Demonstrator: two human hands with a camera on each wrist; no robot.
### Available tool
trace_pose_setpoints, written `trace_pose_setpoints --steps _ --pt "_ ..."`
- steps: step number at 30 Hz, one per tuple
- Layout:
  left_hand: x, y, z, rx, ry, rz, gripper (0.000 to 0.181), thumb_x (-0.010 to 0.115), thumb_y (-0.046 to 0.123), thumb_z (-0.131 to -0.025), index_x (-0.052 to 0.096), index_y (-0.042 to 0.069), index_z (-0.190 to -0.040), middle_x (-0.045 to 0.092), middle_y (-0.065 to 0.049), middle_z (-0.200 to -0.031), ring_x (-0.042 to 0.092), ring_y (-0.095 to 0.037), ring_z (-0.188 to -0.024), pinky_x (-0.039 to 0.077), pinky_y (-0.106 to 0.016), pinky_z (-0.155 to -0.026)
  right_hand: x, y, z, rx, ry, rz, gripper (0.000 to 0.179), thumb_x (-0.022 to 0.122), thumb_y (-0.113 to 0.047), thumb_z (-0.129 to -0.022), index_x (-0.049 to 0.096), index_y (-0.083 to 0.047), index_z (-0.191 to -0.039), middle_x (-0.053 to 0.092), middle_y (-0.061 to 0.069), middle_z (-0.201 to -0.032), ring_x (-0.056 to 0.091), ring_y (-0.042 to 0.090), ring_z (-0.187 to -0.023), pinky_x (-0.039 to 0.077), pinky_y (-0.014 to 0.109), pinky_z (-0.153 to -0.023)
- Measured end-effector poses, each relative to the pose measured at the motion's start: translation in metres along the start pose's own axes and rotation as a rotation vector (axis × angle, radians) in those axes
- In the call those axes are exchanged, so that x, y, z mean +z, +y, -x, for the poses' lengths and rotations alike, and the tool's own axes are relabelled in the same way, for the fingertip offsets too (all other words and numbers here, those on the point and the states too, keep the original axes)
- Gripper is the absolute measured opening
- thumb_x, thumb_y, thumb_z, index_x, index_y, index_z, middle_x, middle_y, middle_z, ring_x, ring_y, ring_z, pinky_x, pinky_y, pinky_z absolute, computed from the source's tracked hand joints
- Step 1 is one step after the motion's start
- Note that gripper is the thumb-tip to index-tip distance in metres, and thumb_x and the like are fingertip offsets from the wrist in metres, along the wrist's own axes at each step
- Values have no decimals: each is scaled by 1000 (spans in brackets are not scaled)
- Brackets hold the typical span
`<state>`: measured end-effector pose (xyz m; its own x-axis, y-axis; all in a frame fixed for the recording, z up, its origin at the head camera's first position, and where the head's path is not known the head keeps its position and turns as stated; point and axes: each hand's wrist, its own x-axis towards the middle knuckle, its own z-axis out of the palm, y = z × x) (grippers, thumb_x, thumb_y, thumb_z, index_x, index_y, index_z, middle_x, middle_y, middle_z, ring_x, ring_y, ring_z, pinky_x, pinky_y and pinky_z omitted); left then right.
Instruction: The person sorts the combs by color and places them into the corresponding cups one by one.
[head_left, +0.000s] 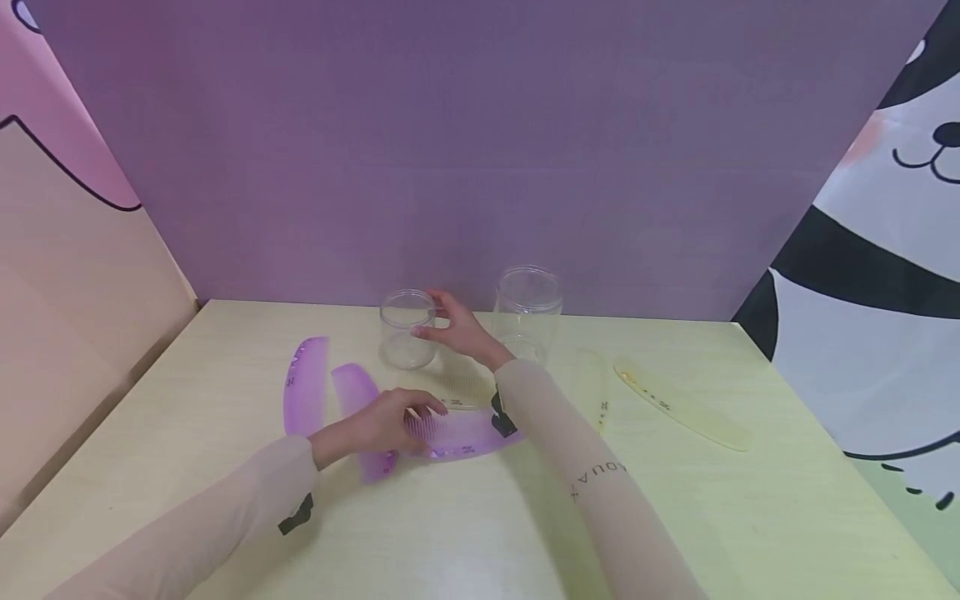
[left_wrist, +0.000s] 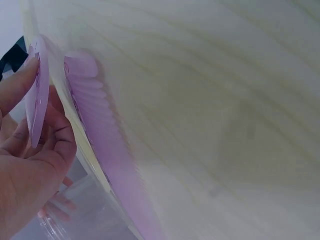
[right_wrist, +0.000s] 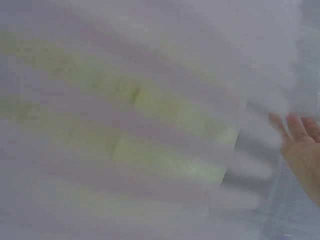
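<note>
My left hand (head_left: 382, 421) pinches one end of a translucent purple comb (head_left: 472, 435). In the left wrist view this comb (left_wrist: 37, 100) stands edge-on between thumb and fingers, and its blurred teeth (right_wrist: 150, 115) fill much of the right wrist view. A second purple comb (head_left: 360, 387) lies partly behind the left hand, with a third (head_left: 306, 379) farther left. My right hand (head_left: 461, 329) grips the right side of a small clear jar (head_left: 405, 333), thumb at the front. Below that hand lies a pale yellow comb (head_left: 453, 387), close behind the held one.
A taller clear jar (head_left: 528, 292) stands right of the small one, partly behind the right wrist. Two more yellow combs (head_left: 592, 379) lie to the right, the outer one (head_left: 682, 408) slanted. A purple panel (head_left: 480, 167) rises at the table's (head_left: 375, 533) back edge.
</note>
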<state>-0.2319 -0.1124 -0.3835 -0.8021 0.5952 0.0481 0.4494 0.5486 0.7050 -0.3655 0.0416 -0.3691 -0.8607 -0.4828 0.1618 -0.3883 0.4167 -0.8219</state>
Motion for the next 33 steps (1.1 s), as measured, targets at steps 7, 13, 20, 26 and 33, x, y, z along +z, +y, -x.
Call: trace_pose_setpoints --steps 7,13,20,26,33 --pt "-3 -1 0 17 15 -4 48 79 8 -66 61 7 -110 63 -9 -102 56 -22 -97 50 -28 -79 0 -1 -1 -1 3 17 73 70 -23 -80 31 -10 -140 40 10 -141 44 28 -125 45 37 -99" --pt "-5 -3 1 22 38 22 43 75 6 -70 62 7 -111 63 -8 -101 56 -21 -97 48 -27 -77 0 -2 -2 13 5 4 72 70 -23 -80 32 -10 -139 40 9 -140 45 27 -125 45 36 -99" --pt "-11 -4 5 -21 24 161 39 70 3 -75 61 7 -112 61 -10 -108 58 -17 -91 51 -24 -74 1 -1 -2 19 5 -14 71 71 -22 -80 32 -10 -138 40 9 -141 45 28 -125 43 36 -100" --pt "-24 3 11 -66 58 152 38 69 1 -75 61 11 -111 63 -8 -111 58 -20 -98 50 -28 -77 0 -3 -2 10 -1 -20 70 71 -21 -80 33 -10 -138 40 9 -140 45 30 -124 44 37 -100" --pt "-43 11 21 -113 101 82 37 71 9 -76 62 17 -112 63 -1 -109 55 -18 -103 47 -30 -83 0 -2 -2 23 -7 -13 72 71 -22 -80 31 -11 -139 39 9 -141 44 30 -125 42 39 -102"
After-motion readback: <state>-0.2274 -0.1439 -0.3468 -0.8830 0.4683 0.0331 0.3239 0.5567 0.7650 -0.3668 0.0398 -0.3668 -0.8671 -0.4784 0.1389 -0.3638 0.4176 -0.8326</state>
